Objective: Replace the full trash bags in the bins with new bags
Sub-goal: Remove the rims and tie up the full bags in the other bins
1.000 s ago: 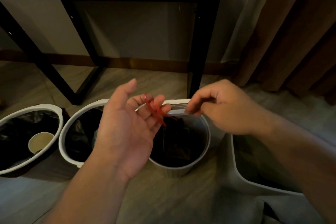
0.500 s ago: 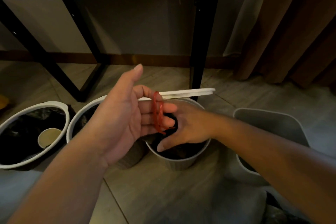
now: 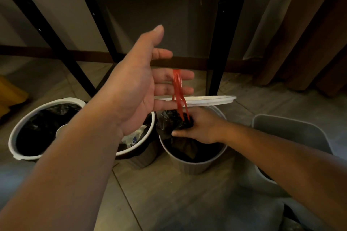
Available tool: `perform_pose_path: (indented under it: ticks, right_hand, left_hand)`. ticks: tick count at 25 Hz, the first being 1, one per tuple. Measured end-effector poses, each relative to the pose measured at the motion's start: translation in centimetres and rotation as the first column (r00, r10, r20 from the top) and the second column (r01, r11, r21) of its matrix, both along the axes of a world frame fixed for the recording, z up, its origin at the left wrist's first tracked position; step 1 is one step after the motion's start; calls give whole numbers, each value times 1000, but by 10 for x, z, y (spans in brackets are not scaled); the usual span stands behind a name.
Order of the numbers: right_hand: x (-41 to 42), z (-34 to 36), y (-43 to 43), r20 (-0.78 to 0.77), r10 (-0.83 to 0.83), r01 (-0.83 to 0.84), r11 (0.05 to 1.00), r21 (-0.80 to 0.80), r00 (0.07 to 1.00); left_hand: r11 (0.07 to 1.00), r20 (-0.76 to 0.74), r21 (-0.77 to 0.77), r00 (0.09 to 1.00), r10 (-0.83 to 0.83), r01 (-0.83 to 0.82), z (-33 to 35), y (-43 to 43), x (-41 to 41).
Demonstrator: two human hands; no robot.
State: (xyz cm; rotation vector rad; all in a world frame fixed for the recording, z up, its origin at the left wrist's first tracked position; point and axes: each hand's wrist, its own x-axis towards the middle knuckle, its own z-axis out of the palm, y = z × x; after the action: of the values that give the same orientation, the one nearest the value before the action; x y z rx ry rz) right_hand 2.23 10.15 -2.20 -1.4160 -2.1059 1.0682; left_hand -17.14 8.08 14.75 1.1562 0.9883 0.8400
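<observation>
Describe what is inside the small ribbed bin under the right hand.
A black trash bag, its gathered top gripped by the right hand, with red drawstrings running up over the left hand. The bag hides its contents and the floor of the ribbed bin.

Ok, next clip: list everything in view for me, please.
white-rimmed bins: two, black-lined, floor left
ribbed bin: one, grey, middle
black bag: one, gathered in ribbed bin
drawstring: one, red, from bag up to left fingers
lid: one, white, raised behind ribbed bin
square bin: one, grey, right
table: one, black frame, wooden top, behind
curtain: one, brown, far right
left hand: one, open, drawstring hung over fingers
right hand: one, grips black bag's neck
</observation>
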Motion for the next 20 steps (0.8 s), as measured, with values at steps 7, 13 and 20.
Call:
perform_pose_path:
  ticks: [7,13,20]
  right_hand:
    - [6,-19,0,39,-66,67,998,-22,997]
    - [2,-8,-6,41,81,-76,992,-103,996]
    - [-17,20,-6,-280,3,-24,997,-70,960]
  left_hand:
    - [981,-46,138,989,142,-134,-4,-1,-2]
    - [981,32,141,991,127,-131,-6,-3,-3]
    - [999,38,32,999,-16,15,-18,-11,4]
